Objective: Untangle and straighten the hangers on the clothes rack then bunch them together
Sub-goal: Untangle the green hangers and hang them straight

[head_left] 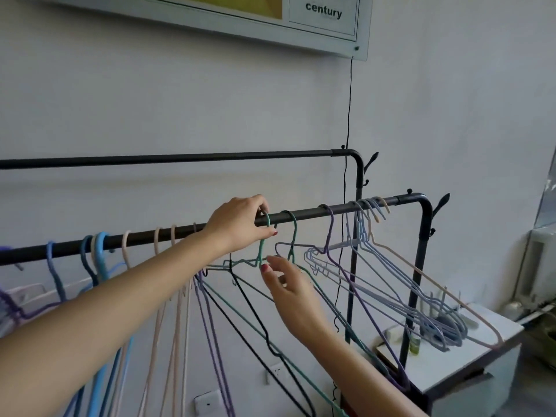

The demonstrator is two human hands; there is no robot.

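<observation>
On the near rail (301, 215) of the clothes rack, the hangers are spread in 3 loose groups. At the far left, blue hangers (100, 257) and pink hangers (156, 242) are hooked on, their lower frames cut off by the bottom edge, so how badly they are crossed there cannot be judged. The left hand (240, 225) is curled over the rail, with the hook of a green hanger (264, 236) pinched between thumb and fingertips. Behind its wrist 1 more hook is hidden, and several purple and black wires are crossed below the forearm. If the green hanger is lifted while its shoulder is caught under these wires, neighbours could be dragged off the rail or the knot tightened. The right hand (288, 284) is held loosely open just below, its fingertips at the green hanger's neck; whether wire is actually touched there is hard to tell. A second green hanger (291, 233) hangs just beside, and its frame appears crossed with a lilac one, so both could be pulled askew together. Further right, the bunched lilac hangers (370, 236) are tilted steeply toward a white cabinet (469, 365); a jolt along the rail might cause them to swing into the small items there, which are too blurred to identify
</observation>
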